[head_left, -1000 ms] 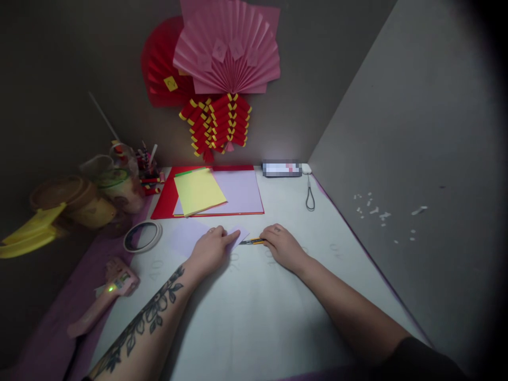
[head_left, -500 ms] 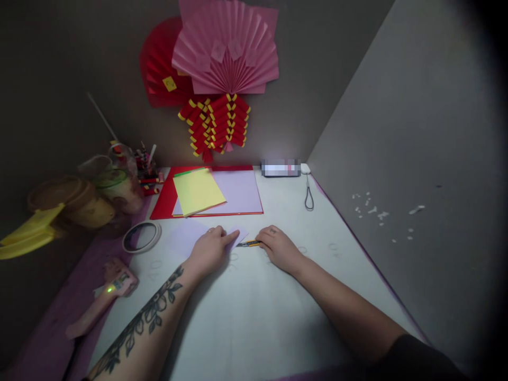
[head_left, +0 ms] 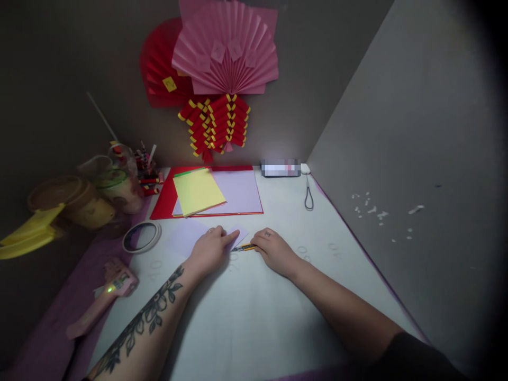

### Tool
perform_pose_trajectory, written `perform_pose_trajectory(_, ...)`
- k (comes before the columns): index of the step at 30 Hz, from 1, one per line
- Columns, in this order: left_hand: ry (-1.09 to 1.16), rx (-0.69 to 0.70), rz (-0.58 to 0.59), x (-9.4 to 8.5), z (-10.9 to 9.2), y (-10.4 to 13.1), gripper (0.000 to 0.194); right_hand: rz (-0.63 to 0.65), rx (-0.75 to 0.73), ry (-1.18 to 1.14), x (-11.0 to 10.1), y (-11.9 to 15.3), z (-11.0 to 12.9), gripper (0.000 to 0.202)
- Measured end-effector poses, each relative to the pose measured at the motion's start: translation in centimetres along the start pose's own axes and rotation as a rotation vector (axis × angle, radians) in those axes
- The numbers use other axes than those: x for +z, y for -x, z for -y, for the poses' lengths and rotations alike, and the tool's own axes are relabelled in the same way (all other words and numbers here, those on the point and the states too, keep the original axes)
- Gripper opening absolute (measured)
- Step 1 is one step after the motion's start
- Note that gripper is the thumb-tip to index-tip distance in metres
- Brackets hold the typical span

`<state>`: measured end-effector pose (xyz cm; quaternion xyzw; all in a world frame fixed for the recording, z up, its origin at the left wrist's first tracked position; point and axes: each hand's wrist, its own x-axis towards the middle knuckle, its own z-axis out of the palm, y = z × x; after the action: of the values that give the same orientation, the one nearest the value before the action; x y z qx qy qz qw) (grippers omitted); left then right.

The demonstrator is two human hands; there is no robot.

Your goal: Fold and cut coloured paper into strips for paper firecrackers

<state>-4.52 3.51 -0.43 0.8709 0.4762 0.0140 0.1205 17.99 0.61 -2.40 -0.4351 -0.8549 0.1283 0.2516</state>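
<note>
My left hand [head_left: 209, 248] presses down on a pale lilac sheet of paper [head_left: 180, 235], its index finger stretched out to the right along the paper's corner. The hand itself covers the middle of the sheet. My right hand [head_left: 277, 253] is closed round a yellow and black utility knife [head_left: 246, 247]. The knife lies low over the white table surface, its tip pointing left at the paper's lower edge, just under my left index finger. The rear of the knife is hidden in my right fingers.
Behind my hands lie a yellow sheet [head_left: 199, 191], more lilac paper [head_left: 240, 193] and red card [head_left: 161, 203]. A tape roll [head_left: 159, 233], a pink device with a green light [head_left: 123, 283] and cups [head_left: 119, 190] stand left. A phone [head_left: 281, 168] rests at the back.
My right hand has slid slightly left with the utility knife, bringing its tip closer to my left hand along the paper's edge. My left hand stays in place.
</note>
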Motion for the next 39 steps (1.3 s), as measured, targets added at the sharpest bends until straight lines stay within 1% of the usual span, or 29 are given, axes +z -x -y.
perform_pose_trajectory(6, 0.010, 0.001, -0.002, 0.0, 0.1, -0.1, 0.047, 0.019, -0.015, -0.013, 0.5, -0.2, 0.6, 0.017)
perform_pose_trajectory(12, 0.031, 0.020, -0.003, 0.1, 0.4, -0.3, 0.049, 0.067, -0.101, -0.048, 1.0, -0.1, 1.7, 0.017)
perform_pose_trajectory(15, 0.046, 0.025, -0.036, 0.3, 0.6, -0.2, 0.049, 0.078, -0.206, -0.072, 0.5, 0.0, 1.9, 0.015)
perform_pose_trajectory(17, 0.073, 0.023, -0.061, 0.3, 0.6, -0.1, 0.048, 0.029, -0.246, -0.095, -0.3, 0.1, 1.2, 0.017)
perform_pose_trajectory(18, 0.093, 0.017, -0.074, 0.3, 0.7, 0.0, 0.047, -0.031, -0.225, -0.098, -0.7, 0.2, 0.6, 0.018)
perform_pose_trajectory(19, 0.116, 0.009, -0.087, 0.2, 0.6, 0.1, 0.045, -0.114, -0.165, -0.088, -1.2, 0.4, -0.3, 0.019)
perform_pose_trajectory(21, 0.161, -0.013, -0.120, 0.1, 0.5, 0.3, 0.040, -0.295, 0.041, -0.021, -2.1, 0.6, -2.5, 0.020)
perform_pose_trajectory(22, 0.179, -0.022, -0.137, 0.0, 0.5, 0.4, 0.038, -0.358, 0.166, 0.037, -2.4, 0.7, -3.7, 0.020)
perform_pose_trajectory(23, 0.193, -0.029, -0.154, 0.0, 0.4, 0.5, 0.036, -0.382, 0.287, 0.101, -2.7, 0.8, -4.8, 0.019)
perform_pose_trajectory(25, 0.200, -0.033, -0.177, -0.1, 0.2, 0.6, 0.035, -0.337, 0.477, 0.225, -2.9, 0.9, -6.4, 0.020)
perform_pose_trajectory(27, 0.192, -0.028, -0.178, -0.1, 0.0, 0.6, 0.037, -0.261, 0.574, 0.318, -2.7, 0.8, -6.5, 0.026)
perform_pose_trajectory(28, 0.187, -0.029, -0.173, -0.1, 0.0, 0.6, 0.038, -0.232, 0.579, 0.345, -2.4, 0.7, -6.0, 0.031)
perform_pose_trajectory(29, 0.184, -0.034, -0.167, -0.1, -0.1, 0.6, 0.037, -0.206, 0.553, 0.360, -2.0, 0.6, -5.3, 0.036)
perform_pose_trajectory(32, 0.183, -0.059, -0.168, 0.1, -0.3, 0.6, 0.035, -0.078, 0.357, 0.343, -0.7, 0.4, -2.4, 0.050)
perform_pose_trajectory(33, 0.182, -0.064, -0.177, 0.1, -0.3, 0.6, 0.033, -0.025, 0.304, 0.335, -0.4, 0.3, -1.7, 0.052)
perform_pose_trajectory(34, 0.180, -0.065, -0.190, 0.2, -0.4, 0.6, 0.033, 0.017, 0.282, 0.334, -0.1, 0.2, -1.2, 0.053)
perform_pose_trajectory(36, 0.170, -0.059, -0.219, 0.2, -0.5, 0.8, 0.032, 0.054, 0.333, 0.360, 0.0, 0.1, -1.3, 0.053)
perform_pose_trajectory(39, 0.123, -0.067, -0.251, 0.1, -0.8, 1.1, 0.037, 0.028, 0.465, 0.445, -0.4, 0.0, -2.9, 0.053)
